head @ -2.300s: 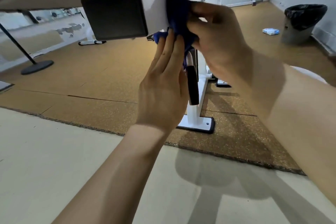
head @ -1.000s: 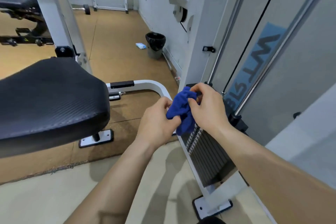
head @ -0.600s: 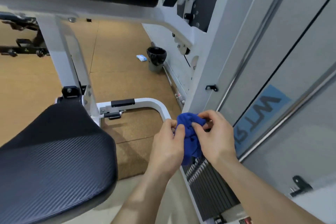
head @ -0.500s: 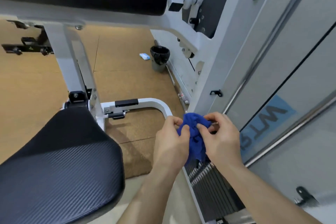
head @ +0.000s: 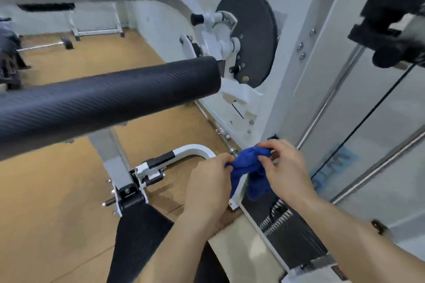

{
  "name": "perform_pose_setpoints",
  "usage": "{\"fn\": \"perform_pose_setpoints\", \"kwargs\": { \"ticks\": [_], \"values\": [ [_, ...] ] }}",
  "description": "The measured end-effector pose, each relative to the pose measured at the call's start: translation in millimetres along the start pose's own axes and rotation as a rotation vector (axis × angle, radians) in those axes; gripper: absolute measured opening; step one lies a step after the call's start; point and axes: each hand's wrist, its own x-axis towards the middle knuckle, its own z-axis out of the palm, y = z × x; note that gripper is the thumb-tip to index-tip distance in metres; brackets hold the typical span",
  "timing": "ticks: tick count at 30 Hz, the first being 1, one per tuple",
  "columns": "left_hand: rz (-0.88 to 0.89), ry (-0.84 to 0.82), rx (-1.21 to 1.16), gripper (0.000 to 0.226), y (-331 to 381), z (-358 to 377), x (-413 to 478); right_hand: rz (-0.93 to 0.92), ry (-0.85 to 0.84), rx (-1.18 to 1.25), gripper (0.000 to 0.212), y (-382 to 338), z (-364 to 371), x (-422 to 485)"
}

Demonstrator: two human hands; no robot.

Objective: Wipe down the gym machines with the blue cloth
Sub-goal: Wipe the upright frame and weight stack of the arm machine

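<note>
The 2 hands cover much of the bunched blue cloth: the left hand hides its left end, and the right hand pinches over its top right. The black roller pad runs off the left edge and the seat pad off the near edge. The right forearm hides part of the weight stack. The letters on the blue sticker are too blurred to read. The black fitting at far right is smeared and cut off.

The left hand and right hand are holding the cloth bunched between them, over the near end of the weight stack. The left is pinching its left edge. The right is gripping the top with curled fingers, and a fold is hanging beneath. A black roller is stretching across the left, ending beside a black disc. A curved white bar is sitting just left of the hands, above the cork floor.
</note>
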Motion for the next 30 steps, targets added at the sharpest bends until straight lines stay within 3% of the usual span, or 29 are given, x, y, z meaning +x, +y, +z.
{"fn": "perform_pose_setpoints", "kwargs": {
  "ticks": [10, 18, 26, 30],
  "values": [
    [0.19, -0.207, 0.024, 0.023, 78, -144, 39, 0.191, 0.016, -0.067, 0.019, -137, -96, 14],
    [0.304, -0.203, 0.04, 0.017, 149, -210, 99, 0.213, -0.035, -0.134, 0.025, -194, -182, 81],
    [0.492, -0.231, 0.116, 0.017, 225, -263, 173, 0.182, -0.054, -0.221, 0.019, -247, -247, 132],
    [0.598, -0.221, 0.095, 0.015, 247, -289, 219, 0.192, 0.036, -0.28, 0.012, -273, -272, 157]
  ]
}}
